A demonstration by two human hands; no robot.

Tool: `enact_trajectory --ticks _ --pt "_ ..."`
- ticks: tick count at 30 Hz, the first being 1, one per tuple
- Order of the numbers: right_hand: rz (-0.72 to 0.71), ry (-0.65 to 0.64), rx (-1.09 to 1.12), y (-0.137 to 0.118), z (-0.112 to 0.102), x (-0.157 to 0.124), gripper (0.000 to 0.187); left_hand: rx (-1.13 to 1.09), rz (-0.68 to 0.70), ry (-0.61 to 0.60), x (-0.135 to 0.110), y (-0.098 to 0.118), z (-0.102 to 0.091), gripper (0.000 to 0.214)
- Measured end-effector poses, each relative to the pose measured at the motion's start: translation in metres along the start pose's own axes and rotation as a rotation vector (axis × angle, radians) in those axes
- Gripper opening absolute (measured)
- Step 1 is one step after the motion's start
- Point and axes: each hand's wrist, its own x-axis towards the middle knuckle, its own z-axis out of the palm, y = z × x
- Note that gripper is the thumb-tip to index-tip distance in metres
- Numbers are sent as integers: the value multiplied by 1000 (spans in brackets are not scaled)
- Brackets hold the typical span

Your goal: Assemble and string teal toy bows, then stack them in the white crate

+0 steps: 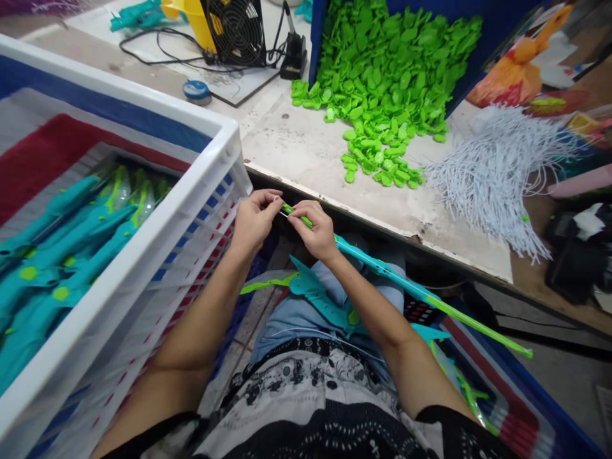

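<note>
A long teal and green plastic toy bow (406, 279) lies slantwise over my lap, a white string (283, 214) showing along its near green end. Thumb and fingers of my left hand (255, 218) pinch the string right at that green tip. Just beside it, my right hand (313, 229) is closed round the green end of the bow. The far green end sticks out to the right past my forearm. On my thighs rests a wing-shaped teal part (322, 296) with green bits; whether it joins the bow is hidden by my right arm.
At my left stands a white crate (224, 143) of teal and green toy parts. Green plastic pieces (392, 83) spill from a blue bin onto the worktable (287, 137). White strings (497, 166) lie heaped at right. A fan (236, 32) and blue round object (196, 90) sit behind.
</note>
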Motion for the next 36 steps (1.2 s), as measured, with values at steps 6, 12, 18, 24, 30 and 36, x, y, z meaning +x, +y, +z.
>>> enact_trajectory --ticks 6,12,18,24,30,36 --pt "175 128 199 7 4 14 13 -23 45 83 -16 11 2 11" --pt "133 163 214 1 10 21 13 -191 -208 -106 -10 13 -4 21" --pt "2 151 123 4 15 21 17 -267 -214 -100 -7 11 -4 21" --pt "-51 93 1 3 8 21 23 -345 -217 98 -7 9 15 11" --pt "-113 30 -6 6 -7 31 17 -437 -272 -43 -6 10 9 10" --pt "-118 -11 -74 6 -13 32 16 -133 -66 -82 -8 6 7 18"
